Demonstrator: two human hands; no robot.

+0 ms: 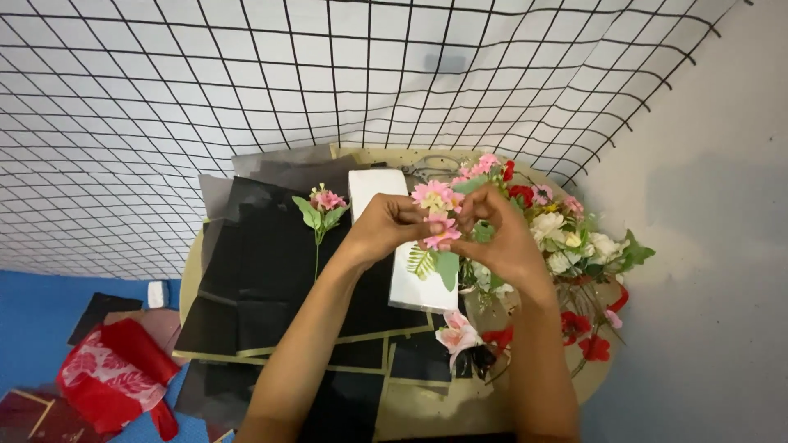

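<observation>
Flower sprig [320,215] on paper sheets [263,271] — left of foam block [402,246], flower heap [566,238] right.

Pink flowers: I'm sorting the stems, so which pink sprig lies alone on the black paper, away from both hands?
The small pink sprig with green leaves, left of the white block; other pink blooms are in hand.

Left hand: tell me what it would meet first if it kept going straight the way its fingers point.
The left hand points right, fingertips already on the pink flower sprig. Going on, it would probably meet the right hand closing on the same sprig, though depth is hard to judge.
</observation>
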